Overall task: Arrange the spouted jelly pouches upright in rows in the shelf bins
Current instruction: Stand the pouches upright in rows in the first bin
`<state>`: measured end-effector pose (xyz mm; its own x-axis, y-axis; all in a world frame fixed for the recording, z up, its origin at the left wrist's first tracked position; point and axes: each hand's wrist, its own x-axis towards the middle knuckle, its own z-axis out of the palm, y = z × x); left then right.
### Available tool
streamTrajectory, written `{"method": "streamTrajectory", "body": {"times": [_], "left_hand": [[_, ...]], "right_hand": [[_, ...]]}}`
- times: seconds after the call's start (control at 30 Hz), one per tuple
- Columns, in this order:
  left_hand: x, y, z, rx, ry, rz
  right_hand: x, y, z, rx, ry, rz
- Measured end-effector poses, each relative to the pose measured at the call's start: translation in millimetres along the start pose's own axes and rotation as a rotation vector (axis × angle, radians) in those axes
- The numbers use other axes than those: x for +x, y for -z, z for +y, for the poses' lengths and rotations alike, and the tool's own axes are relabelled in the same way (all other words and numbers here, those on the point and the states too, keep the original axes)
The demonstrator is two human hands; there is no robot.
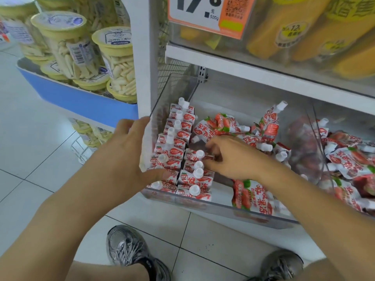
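Two rows of pouches (178, 147) are standing upright beside the right hand (233, 157), which is pinching another. Loose pouches (223, 122) are lying beyond it while the left hand (129, 149), fingers curled, is gripping the bin (154, 114) wall.

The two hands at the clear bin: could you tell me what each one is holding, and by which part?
The left hand grips the clear bin by its left wall. The right hand pinches a pouch in the second row near its spouted top.
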<state>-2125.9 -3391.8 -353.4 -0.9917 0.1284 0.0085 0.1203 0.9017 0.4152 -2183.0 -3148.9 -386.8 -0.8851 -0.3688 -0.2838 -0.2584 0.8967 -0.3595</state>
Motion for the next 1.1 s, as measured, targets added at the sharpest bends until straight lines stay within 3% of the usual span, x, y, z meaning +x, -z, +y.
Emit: {"method": "streamTrajectory", "body": {"times": [0.17,0.23,0.3,0.4,0.5,0.57,0.73,0.93,1.1], "left_hand": [[17.2,-6.5,24.4,-0.032,-0.215,0.221],[25.9,-14.6,33.2,-0.101,-0.327,0.129],[30.9,-26.5,40.8,-0.201,-0.408,-0.09],[34.9,-47.5,43.0,-0.225,-0.407,-0.26],[37.9,-56.3,39.3,-0.157,-0.406,-0.252],[39.3,-55.0,38.6,-0.136,-0.425,-0.214],[41.6,-55.0,38.1,-0.134,-0.424,-0.212],[43.9,-53.1,39.6,-0.153,-0.378,-0.224],[44.4,-49.9,39.4,-0.142,-0.337,-0.232]], "right_hand": [[21.2,8.3,6.2,-0.066,0.16,-0.202],[26.2,7.4,5.1,-0.051,0.18,-0.252],[30.1,9.2,7.7,-0.032,0.203,-0.305],[35.1,23.3,15.0,-0.057,0.168,-0.403],[32.2,44.5,26.1,-0.119,0.184,-0.227],[28.5,51.7,39.2,-0.291,0.184,-0.117],[23.1,33.8,55.3,-0.764,0.225,-0.049],[30.3,30.8,62.7,-0.745,0.278,0.015],[22.2,44.1,71.7,-0.522,0.275,0.074]]}}
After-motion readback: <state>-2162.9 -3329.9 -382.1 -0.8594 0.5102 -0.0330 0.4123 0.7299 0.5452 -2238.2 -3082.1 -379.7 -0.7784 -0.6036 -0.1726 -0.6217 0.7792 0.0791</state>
